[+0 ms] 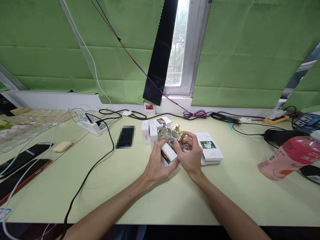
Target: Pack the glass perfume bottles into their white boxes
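My left hand (158,163) is closed around a small white box (170,152) with a picture on its side, held tilted above the table. Right beside it, my right hand (191,155) grips a glass perfume bottle (171,143) by its upper part, and the gold cap (181,135) leans out past my fingers. The two hands are close together, and part of the bottle's body is hidden behind the box and fingers. Just behind them stand more glass bottles (164,132), one with a silvery top and one with a gold cap (177,127).
Several white boxes (145,132) stand behind my left hand. Flat white cartons (211,148) with a flower picture lie to the right. A pink drink bottle (282,158) is far right; a power strip (92,126), cables (110,151) and phones (23,176) are left.
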A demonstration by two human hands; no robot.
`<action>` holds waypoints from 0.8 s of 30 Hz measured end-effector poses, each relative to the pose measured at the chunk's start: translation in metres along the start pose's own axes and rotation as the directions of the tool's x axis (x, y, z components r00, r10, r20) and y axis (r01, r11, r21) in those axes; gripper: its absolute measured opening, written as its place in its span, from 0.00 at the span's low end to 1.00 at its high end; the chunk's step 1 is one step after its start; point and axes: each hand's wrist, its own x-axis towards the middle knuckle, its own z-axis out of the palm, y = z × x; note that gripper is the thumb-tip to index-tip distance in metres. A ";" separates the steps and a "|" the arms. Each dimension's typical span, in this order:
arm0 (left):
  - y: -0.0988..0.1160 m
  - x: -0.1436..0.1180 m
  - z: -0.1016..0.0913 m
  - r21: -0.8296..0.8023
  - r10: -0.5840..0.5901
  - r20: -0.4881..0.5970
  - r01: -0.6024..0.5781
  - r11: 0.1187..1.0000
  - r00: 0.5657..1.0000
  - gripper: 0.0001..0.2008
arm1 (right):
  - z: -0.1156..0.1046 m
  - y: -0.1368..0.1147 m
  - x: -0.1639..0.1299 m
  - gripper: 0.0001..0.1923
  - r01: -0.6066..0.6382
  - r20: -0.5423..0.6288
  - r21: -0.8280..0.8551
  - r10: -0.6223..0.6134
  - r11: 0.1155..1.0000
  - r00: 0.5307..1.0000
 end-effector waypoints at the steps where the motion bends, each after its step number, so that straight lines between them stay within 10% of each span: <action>1: 0.000 0.000 0.000 -0.003 0.002 -0.002 -0.002 1.000 1.000 0.32 | 0.000 0.000 0.000 0.20 0.001 0.001 -0.002 -0.001 1.000 1.000; 24: -0.002 -0.004 -0.001 0.010 -0.048 -0.037 0.049 0.999 0.998 0.32 | -0.001 -0.001 0.005 0.19 -0.097 0.101 -0.012 0.098 0.995 0.990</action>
